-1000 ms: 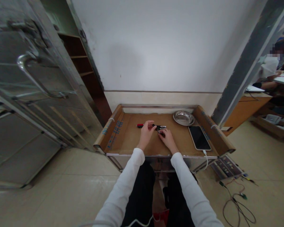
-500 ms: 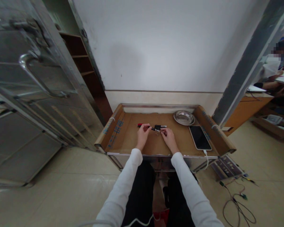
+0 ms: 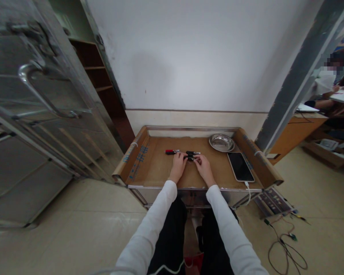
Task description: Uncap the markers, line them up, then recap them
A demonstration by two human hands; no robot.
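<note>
My left hand (image 3: 178, 165) and my right hand (image 3: 203, 167) come close together over the middle of the cardboard-lined cart top (image 3: 157, 168). Between their pinched fingertips is a small black pen (image 3: 190, 157), its ends covered by the fingers. Just beyond it lies another black pen (image 3: 193, 152) with a pale end. A red and black pen (image 3: 171, 152), or two side by side, rests past the left fingertips. Fine details of the held pen are too small to make out.
A round metal dish (image 3: 221, 143) sits at the cart's back right, with a phone (image 3: 240, 167) and its white cable (image 3: 248, 193) in front. Turned-up cardboard sides border the cart. Cables (image 3: 285, 246) lie on the floor at right; a metal door (image 3: 46, 88) stands left.
My left hand has moved right and slightly nearer to me, bringing both hands' fingertips closer together around the black pen. The red and black pen shows more fully.
</note>
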